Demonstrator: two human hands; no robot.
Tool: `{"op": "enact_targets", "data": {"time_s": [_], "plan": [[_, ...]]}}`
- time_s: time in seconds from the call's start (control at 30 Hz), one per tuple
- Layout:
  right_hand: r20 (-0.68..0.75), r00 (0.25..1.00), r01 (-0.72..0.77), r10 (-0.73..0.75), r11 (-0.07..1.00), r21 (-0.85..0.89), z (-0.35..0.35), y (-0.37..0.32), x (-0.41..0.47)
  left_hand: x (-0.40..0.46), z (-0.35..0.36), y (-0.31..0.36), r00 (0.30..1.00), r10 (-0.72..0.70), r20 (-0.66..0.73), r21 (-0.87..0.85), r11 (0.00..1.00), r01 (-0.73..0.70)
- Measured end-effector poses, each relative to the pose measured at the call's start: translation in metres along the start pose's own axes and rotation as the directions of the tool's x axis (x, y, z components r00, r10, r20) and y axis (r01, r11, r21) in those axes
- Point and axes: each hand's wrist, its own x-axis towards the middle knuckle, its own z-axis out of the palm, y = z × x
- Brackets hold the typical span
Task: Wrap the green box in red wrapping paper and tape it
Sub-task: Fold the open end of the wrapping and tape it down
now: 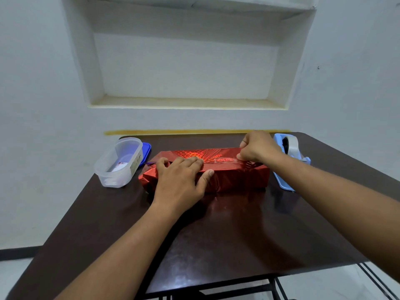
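Observation:
The box is fully covered in shiny red wrapping paper (236, 176) and lies lengthwise at the middle of the dark table (216, 234); no green shows. My left hand (181, 180) lies flat on the left part of its top, fingers spread, pressing the paper down. My right hand (257, 148) is at the right end of the top, fingers curled, pinching a strip of clear tape (225, 160) that runs along the paper's seam. The paper at the left end is crumpled and loose.
A blue tape dispenser (290, 156) stands right of the box, just behind my right wrist. A clear plastic tub (119, 163) with a blue lid (146, 152) beside it sits at the left. White wall with a recessed niche lies behind the table.

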Motion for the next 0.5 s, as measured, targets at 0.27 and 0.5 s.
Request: {"op": "enact_targets", "data": {"time_s": [0.27,0.5], "plan": [[-0.190,0.979,0.105,-0.081,0.987,0.120,0.013,-0.011,-0.020,0.001,-0.001,0.001,1.000,-0.006,0.002,0.000,1.000,0.006],[-0.185,0.983,0.021,0.009,0.987,0.160,0.023,0.006,-0.023,0.000,0.001,0.001,1.000,-0.011,-0.016,0.005,1.000,0.011]]}}
